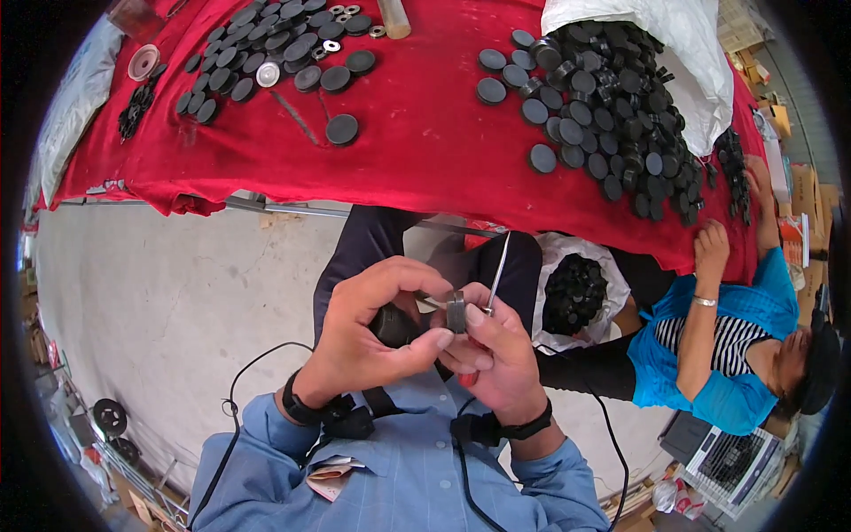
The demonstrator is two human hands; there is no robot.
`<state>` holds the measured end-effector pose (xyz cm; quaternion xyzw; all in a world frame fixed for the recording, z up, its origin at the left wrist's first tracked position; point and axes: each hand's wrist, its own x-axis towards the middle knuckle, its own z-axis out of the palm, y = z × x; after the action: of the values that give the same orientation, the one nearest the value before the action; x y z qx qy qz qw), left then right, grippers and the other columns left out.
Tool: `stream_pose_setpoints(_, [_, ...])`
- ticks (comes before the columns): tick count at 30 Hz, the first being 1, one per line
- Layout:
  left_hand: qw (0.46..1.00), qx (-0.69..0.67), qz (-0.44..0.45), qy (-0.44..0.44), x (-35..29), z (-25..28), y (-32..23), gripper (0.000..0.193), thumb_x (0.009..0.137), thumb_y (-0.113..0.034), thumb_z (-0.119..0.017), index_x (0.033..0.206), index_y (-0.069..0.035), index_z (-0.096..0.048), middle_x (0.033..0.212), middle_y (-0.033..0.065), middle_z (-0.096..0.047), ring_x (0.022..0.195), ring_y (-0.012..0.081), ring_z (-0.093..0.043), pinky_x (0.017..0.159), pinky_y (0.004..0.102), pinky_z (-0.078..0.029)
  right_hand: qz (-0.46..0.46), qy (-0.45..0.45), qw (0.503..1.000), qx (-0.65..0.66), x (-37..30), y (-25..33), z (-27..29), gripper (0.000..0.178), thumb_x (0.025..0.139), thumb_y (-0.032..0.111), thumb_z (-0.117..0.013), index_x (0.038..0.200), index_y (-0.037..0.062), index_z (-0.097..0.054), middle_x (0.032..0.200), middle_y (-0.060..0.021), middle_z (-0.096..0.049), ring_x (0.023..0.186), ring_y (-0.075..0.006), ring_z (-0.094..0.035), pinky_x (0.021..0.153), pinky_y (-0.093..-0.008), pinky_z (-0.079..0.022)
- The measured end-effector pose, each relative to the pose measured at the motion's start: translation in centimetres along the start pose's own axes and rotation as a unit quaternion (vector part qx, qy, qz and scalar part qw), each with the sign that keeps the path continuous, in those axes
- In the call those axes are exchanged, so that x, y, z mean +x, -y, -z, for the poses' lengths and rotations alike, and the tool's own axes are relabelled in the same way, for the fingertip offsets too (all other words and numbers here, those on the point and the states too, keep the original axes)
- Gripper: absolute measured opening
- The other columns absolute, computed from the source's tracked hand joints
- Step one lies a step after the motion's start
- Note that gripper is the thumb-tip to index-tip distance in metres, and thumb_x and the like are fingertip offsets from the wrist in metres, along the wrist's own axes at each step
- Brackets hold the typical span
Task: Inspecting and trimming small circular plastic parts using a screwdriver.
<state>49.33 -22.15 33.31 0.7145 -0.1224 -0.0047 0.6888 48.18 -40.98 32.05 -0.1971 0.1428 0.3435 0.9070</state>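
Observation:
Over my lap, a small round black disc is held on edge between both hands. My left hand pinches its left side between thumb and fingertips. A dark rounded thing shows inside that hand's curl, its kind unclear. Fingers of my right hand press on the disc's right side. The same hand grips a screwdriver, its thin metal shaft pointing up and away and a bit of red handle showing below the fingers. Both hands are closed.
A red cloth covers the table ahead. Black discs lie loose at far left; a larger heap spills from a white sack at right. Another white bag of black pieces stands below. A co-worker sits at right.

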Motion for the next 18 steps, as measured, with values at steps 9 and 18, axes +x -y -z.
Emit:
stream_pose_setpoints(9, [0.987, -0.065, 0.14, -0.031, -0.2, 0.2, -0.1, 0.029, 0.075, -0.008, -0.077, 0.102, -0.002, -0.066, 0.083, -0.0018, -0.064, 0.069, 0.002, -0.055, 0.062, 0.0187, -0.043, 0.302, -0.049, 0.781, -0.544, 0.4, 1.2, -1.0, 0.031, 0.083, -0.01, -0.054, 0.111, -0.0003, -0.063, 0.115, -0.0093, -0.061, 0.074, -0.0062, -0.058, 0.065, -0.0192, -0.043])
stream_pose_setpoints(18, [0.96, -0.139, 0.237, -0.048, 0.2, 0.4, -0.3, 0.023, 0.078, -0.008, -0.071, 0.099, 0.0, -0.066, 0.079, 0.0003, -0.064, 0.064, 0.0036, -0.055, 0.057, 0.0197, -0.042, 0.295, -0.097, 0.733, -0.605, 1.0, 2.3, 0.3, 0.02, 0.078, -0.013, -0.053, 0.091, -0.0012, -0.061, 0.087, -0.0056, -0.062, 0.072, -0.0082, -0.057, 0.062, -0.0199, -0.043])
